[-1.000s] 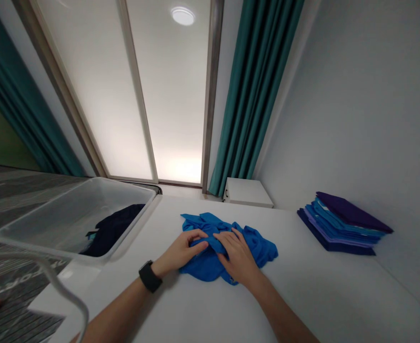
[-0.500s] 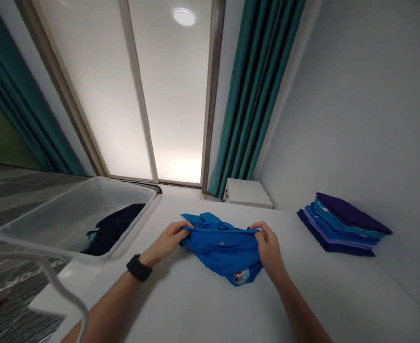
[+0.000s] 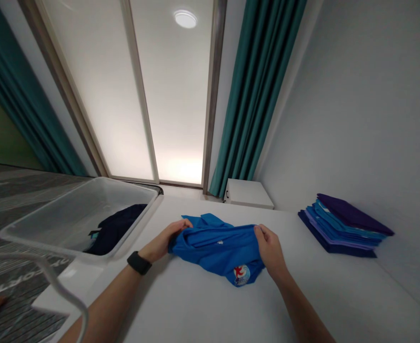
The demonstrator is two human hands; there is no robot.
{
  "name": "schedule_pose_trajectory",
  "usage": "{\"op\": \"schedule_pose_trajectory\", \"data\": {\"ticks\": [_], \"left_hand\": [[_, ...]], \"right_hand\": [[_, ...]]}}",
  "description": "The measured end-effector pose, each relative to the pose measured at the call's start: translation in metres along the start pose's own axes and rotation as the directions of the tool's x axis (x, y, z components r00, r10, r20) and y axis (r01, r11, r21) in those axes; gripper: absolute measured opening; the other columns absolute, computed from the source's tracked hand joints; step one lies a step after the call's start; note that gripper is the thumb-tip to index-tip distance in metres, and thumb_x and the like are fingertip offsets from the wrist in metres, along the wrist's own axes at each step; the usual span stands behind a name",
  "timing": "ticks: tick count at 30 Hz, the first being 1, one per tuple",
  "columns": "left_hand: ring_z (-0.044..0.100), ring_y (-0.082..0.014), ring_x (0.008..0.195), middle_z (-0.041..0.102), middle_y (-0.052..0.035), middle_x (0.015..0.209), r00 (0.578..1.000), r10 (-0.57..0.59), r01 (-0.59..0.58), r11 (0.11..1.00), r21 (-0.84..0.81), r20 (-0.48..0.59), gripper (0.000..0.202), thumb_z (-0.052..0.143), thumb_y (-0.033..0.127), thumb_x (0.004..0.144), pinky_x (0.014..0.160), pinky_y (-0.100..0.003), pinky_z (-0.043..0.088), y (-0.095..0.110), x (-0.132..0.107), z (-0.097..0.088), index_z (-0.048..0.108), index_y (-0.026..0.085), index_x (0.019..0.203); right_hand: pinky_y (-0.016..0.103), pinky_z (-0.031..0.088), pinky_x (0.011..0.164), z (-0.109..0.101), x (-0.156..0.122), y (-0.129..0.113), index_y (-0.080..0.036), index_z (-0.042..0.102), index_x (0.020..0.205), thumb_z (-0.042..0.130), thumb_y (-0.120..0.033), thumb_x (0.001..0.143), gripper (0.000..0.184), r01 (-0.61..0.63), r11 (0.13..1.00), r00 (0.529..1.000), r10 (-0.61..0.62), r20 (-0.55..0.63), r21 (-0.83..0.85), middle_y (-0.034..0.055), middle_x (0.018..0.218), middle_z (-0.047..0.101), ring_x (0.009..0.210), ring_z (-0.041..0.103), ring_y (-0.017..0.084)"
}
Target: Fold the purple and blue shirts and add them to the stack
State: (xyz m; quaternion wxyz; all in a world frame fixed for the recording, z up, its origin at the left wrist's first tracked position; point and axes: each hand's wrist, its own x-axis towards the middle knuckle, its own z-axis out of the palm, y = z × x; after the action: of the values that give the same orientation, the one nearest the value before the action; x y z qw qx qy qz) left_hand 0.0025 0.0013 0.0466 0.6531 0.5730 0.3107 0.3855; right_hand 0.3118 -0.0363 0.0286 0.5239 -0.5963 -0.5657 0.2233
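Note:
A crumpled blue shirt point(image 3: 217, 250) with a round red-and-white printed logo lies partly on the white table point(image 3: 195, 309), its upper edge lifted between my hands. My left hand point(image 3: 163, 240), with a black band on the wrist, is closed on the shirt's left end; some of its fingers are hidden by the cloth. At the opposite end my right hand point(image 3: 270, 248) pinches the fabric with the thumb on top. The far part of the shirt lies bunched behind the stretched edge.
A translucent plastic bin point(image 3: 70, 205) holding dark clothes point(image 3: 119, 228) stands left of the table. Folded clothes in purple and blue form a stack point(image 3: 345, 224) at the right, near the wall. Behind the table is a white cabinet point(image 3: 249, 193). A pale curved tube point(image 3: 58, 286) crosses the lower left.
The cloth between my hands has been pulled wider and turned, so more of the logo shows. My left hand has shifted slightly left; my right hand has changed its hold on the edge.

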Motion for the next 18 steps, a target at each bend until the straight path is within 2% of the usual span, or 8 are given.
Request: {"op": "schedule_pose_trajectory", "data": {"ticks": [4, 6, 9, 11, 13, 16, 18], "left_hand": [[0.048, -0.0144, 0.071, 0.055, -0.0004, 0.084, 0.999, -0.011, 0.005, 0.994, 0.111, 0.053, 0.034, 0.068, 0.044, 0.074, 0.060, -0.023, 0.036, 0.002, -0.001, 0.000, 0.060, 0.018, 0.094], [0.048, -0.0139, 0.072, 0.055, 0.0000, 0.083, 1.000, -0.011, 0.005, 0.980, 0.199, 0.029, 0.029, 0.070, 0.040, 0.075, 0.062, -0.022, 0.036, 0.002, 0.001, 0.001, 0.058, 0.018, 0.091], [0.045, -0.0127, 0.066, 0.053, 0.0017, 0.075, 0.999, -0.017, 0.026, 0.967, 0.253, -0.040, 0.031, 0.064, 0.047, 0.081, 0.061, -0.023, 0.036, 0.000, 0.004, 0.003, 0.056, 0.017, 0.083], [0.044, -0.0128, 0.064, 0.050, 0.0030, 0.070, 0.993, 0.026, 0.008, 0.958, 0.286, -0.113, 0.036, 0.058, 0.052, 0.084, 0.061, -0.024, 0.036, -0.002, 0.006, 0.003, 0.054, 0.017, 0.080], [0.042, -0.0131, 0.064, 0.046, 0.0042, 0.067, 0.973, 0.102, -0.027, 0.939, 0.342, -0.205, 0.039, 0.054, 0.055, 0.086, 0.061, -0.024, 0.036, -0.005, 0.008, 0.003, 0.052, 0.018, 0.075], [0.041, -0.0138, 0.064, 0.043, 0.0047, 0.064, 0.930, 0.200, -0.064, 0.915, 0.399, -0.308, 0.043, 0.050, 0.057, 0.087, 0.062, -0.025, 0.036, -0.007, 0.010, 0.004, 0.047, 0.019, 0.068], [0.041, -0.0144, 0.064, 0.043, 0.0043, 0.064, 0.915, 0.219, -0.076, 0.918, 0.390, -0.338, 0.045, 0.047, 0.059, 0.088, 0.063, -0.026, 0.037, -0.008, 0.010, 0.006, 0.045, 0.019, 0.066]], "right_hand": [[0.026, 0.032, 0.053, -0.001, 0.001, -0.002, -0.024, 0.037, 0.060, 0.047, -0.055, 0.085, 0.041, 0.005, 1.000, 0.999, -0.004, -0.046, 0.016, -0.0057, 0.057, 0.037, 0.055, 0.035, 0.013], [0.026, 0.032, 0.052, -0.002, 0.002, -0.002, -0.024, 0.036, 0.060, 0.048, -0.056, 0.084, 0.042, 0.007, 1.000, 0.998, -0.006, -0.060, 0.023, -0.0057, 0.056, 0.036, 0.055, 0.034, 0.013], [0.025, 0.031, 0.051, -0.004, 0.002, -0.002, -0.024, 0.035, 0.059, 0.048, -0.056, 0.084, 0.042, 0.012, 1.000, 0.998, -0.010, -0.058, 0.028, -0.0058, 0.056, 0.035, 0.054, 0.033, 0.013], [0.025, 0.031, 0.050, -0.005, 0.000, -0.004, -0.024, 0.034, 0.060, 0.048, -0.054, 0.084, 0.042, 0.029, 0.999, 0.999, -0.028, -0.014, 0.032, -0.0059, 0.056, 0.034, 0.054, 0.033, 0.012], [0.025, 0.032, 0.051, -0.004, -0.003, -0.007, -0.024, 0.035, 0.059, 0.048, -0.051, 0.085, 0.040, 0.079, 0.996, 0.992, -0.082, 0.093, 0.036, -0.0053, 0.056, 0.035, 0.054, 0.034, 0.012], [0.027, 0.036, 0.057, -0.001, -0.009, -0.010, -0.023, 0.037, 0.058, 0.045, -0.047, 0.087, 0.039, 0.193, 0.981, 0.948, -0.192, 0.255, 0.022, -0.0032, 0.058, 0.041, 0.058, 0.041, 0.014], [0.028, 0.037, 0.058, 0.002, -0.011, -0.010, -0.023, 0.036, 0.055, 0.040, -0.046, 0.091, 0.042, 0.240, 0.970, 0.935, -0.218, 0.280, -0.045, -0.0024, 0.055, 0.043, 0.057, 0.043, 0.015]]}}
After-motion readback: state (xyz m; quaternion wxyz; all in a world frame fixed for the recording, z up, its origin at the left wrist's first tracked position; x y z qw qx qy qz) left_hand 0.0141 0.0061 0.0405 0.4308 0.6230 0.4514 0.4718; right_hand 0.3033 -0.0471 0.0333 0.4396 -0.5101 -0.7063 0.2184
